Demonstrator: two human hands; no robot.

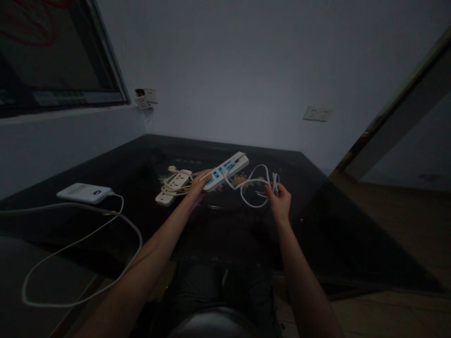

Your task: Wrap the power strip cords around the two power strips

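Left grip (198,188) closed round the near end of the blue-socketed strip (217,174), right grip (281,199) pinching its gathered white cord (261,165) just right of the strip! The strip slants away above the dark tabletop (225,234), though whether it touches down, I can't tell. Beyond the strip rises the pale wall (225,70); far off to its left, the window (52,51), cut off. Near left of the strip sits a cream strip (182,177) wrapped in its own cord, crowding the left fingers; contact there is hard to judge. Further left of the blue-socketed one, a white device (84,193) trails a cable. Beyond it and to the right, a wall socket (317,113). The strip covers part of a floral print; the right fingers hide some of the cord, its plug unreadable in this gloom.
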